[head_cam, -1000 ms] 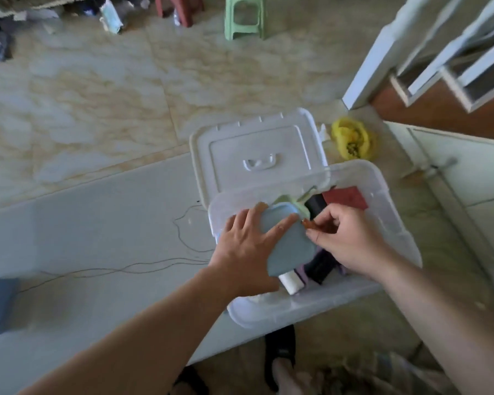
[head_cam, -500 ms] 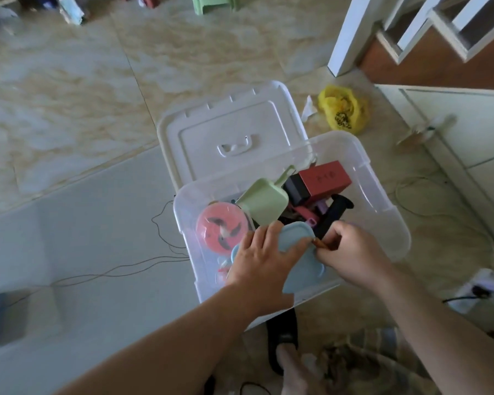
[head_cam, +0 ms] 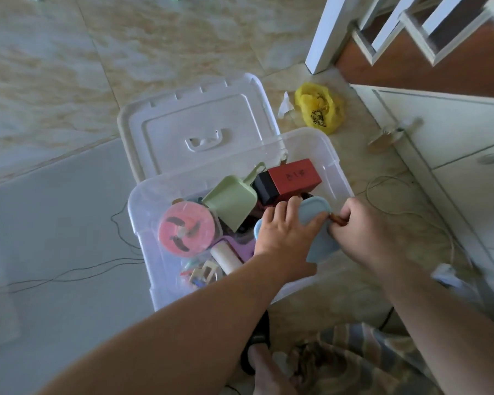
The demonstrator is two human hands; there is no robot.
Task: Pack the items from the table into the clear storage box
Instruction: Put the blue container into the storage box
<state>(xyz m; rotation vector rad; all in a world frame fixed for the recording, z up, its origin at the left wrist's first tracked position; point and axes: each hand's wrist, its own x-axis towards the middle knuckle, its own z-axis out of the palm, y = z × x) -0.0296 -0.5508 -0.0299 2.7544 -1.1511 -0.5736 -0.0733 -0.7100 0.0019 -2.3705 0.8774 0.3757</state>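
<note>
We pressed our left hand (head_cam: 285,232), fingers spread, on the pale blue lid (head_cam: 317,223) inside the clear storage box (head_cam: 334,163), at its near right side; our right hand (head_cam: 362,229) pinched a brown stick (head_cam: 337,218) beside that lid.

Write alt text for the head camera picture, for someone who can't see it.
A person's left hand presses a pale blue lid into a clear storage box, while the right hand pinches a small brown piece at its edge. Inside lie a green scoop, a red box and a pink disc.
</note>
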